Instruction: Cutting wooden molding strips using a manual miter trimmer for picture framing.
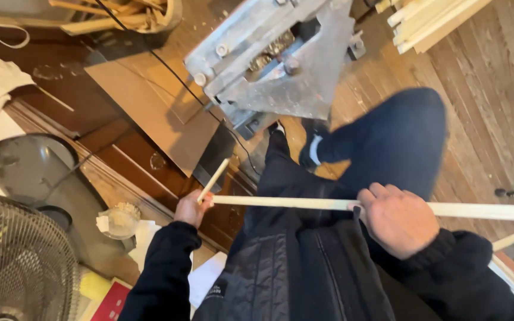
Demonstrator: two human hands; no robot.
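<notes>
Handling of thin wooden sticks looks to be the step in hand: we hold a long pale strip level across our lap, its right end running out of view past our dark trouser leg. Our right hand is curled shut over the strip near its middle, knuckles up. Our left hand is closed at the strip's left end and also pinches a short stick that slants up and away. Ahead on the wooden floor stands a grey metal machine, and more strips lie stacked far right. We judge that any next move calls for keeping both grips firm so the long strip stays level.
</notes>
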